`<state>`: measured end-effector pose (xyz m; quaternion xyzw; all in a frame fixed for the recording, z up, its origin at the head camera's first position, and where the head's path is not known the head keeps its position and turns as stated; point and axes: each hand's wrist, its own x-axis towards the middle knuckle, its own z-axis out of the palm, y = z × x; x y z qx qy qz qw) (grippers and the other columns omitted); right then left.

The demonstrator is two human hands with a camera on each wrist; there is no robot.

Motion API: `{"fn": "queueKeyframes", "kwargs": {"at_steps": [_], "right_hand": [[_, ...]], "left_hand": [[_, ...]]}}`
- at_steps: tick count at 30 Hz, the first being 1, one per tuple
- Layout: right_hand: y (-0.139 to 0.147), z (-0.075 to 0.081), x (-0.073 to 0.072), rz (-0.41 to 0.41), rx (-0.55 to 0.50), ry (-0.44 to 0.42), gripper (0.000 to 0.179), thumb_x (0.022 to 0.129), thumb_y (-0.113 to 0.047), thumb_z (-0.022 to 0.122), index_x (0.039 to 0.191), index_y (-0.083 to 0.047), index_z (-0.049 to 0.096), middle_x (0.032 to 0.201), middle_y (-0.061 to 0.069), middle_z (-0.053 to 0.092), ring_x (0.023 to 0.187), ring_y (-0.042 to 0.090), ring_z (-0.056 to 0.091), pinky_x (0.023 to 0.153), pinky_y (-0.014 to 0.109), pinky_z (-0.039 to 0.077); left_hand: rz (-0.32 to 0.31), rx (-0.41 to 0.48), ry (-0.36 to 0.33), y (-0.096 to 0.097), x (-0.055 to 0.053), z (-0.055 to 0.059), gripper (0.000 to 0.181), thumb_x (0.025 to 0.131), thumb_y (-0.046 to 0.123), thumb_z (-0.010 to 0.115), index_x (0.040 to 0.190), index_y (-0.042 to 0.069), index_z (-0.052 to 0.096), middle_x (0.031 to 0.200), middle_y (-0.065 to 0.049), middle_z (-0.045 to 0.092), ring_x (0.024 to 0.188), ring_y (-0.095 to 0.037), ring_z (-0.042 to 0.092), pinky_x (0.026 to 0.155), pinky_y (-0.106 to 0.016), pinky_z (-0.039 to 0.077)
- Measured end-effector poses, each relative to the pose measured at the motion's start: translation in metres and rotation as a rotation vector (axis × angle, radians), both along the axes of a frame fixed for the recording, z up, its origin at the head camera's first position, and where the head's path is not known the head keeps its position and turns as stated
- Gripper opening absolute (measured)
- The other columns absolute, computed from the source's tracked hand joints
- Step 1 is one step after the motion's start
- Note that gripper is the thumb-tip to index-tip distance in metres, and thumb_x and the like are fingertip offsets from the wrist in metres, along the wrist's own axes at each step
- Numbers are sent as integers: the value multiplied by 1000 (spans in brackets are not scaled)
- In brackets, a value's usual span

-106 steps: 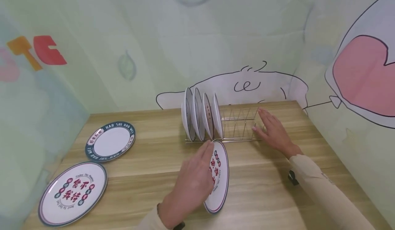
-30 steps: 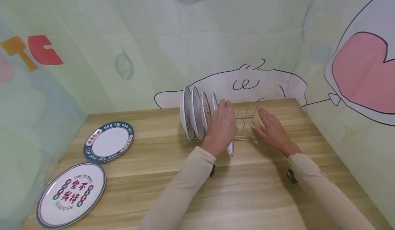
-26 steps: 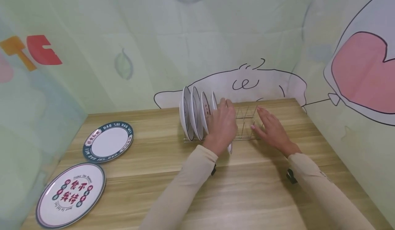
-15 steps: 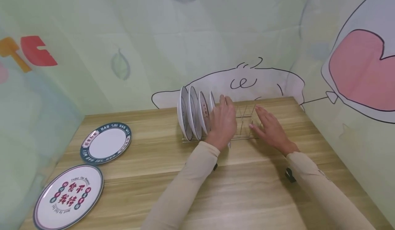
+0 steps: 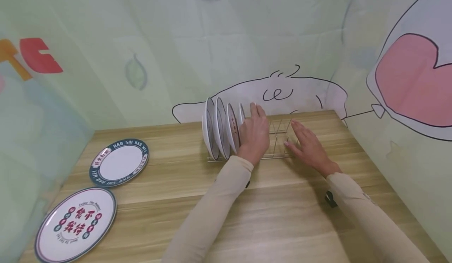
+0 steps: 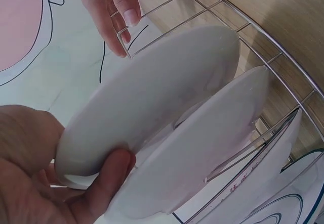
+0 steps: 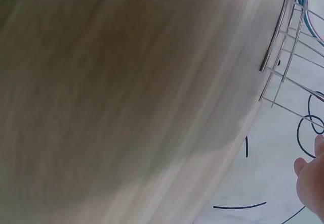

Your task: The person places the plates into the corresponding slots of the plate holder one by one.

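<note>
In the head view my left hand [image 5: 253,135] is over the middle of the wire plate rack [image 5: 277,156]. It pinches the rim of a white plate [image 6: 147,87], thumb on one face and fingers behind, as the left wrist view shows. This plate stands on edge between the wires, beside another upright plate [image 6: 197,148]; my hand hides most of it in the head view. My right hand [image 5: 310,149] rests against the rack's right end, fingers straight, thumb tip at the wires. Several plates [image 5: 210,129] stand upright in the rack's left part.
Two oval plates lie flat on the wooden table [image 5: 282,216] at the left: a blue-rimmed one [image 5: 121,163] further back and a white one with red characters [image 5: 75,225] nearer. A printed cloth backdrop [image 5: 159,39] rises right behind the rack.
My left hand has carried the plate from in front of the rack up and back in among the wires; its lower edge has slid out of sight. My right hand stays at the rack's end.
</note>
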<state>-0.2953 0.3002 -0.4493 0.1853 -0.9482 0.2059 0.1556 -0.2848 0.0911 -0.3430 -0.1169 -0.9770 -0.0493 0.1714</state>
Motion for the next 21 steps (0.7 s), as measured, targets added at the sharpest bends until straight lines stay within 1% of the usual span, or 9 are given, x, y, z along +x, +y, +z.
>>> {"fn": "queueKeyframes", "kwargs": {"at_steps": [3,6,10,16,21], "right_hand": [[0,0,0,0,-3,0,76,98,-32,61,156,2,25,161,24,28,149,42,28,119,62,23],[-1,-1,0,2,-4,8,76,98,-31,62,155,3,26,161,25,29,148,43,29,119,62,23],[-1,-1,0,7,-11,22,76,97,-30,63,154,5,27,160,26,31,147,44,31,118,62,24],[-1,-1,0,4,-16,36,75,97,-29,63,154,6,28,159,27,32,147,44,32,118,62,25],[-1,0,0,10,-11,55,75,97,-29,63,153,7,29,158,28,33,145,45,33,117,63,26]], "left_hand": [[1,5,-13,2,-2,-1,61,94,10,61,149,-4,39,156,-22,40,44,-7,47,32,-16,33],[-1,1,-15,2,-3,-1,61,94,10,60,149,-5,38,157,-22,39,44,-7,48,32,-16,34],[-2,-19,-1,4,-5,-2,63,91,8,61,148,-6,39,156,-23,40,45,-8,50,33,-16,36],[5,-56,8,6,-7,-3,62,92,10,61,148,-7,40,155,-24,41,47,-8,54,36,-17,40],[10,-76,-1,7,-10,-5,63,92,11,62,148,-7,40,155,-25,40,48,-8,54,36,-17,40]]}}
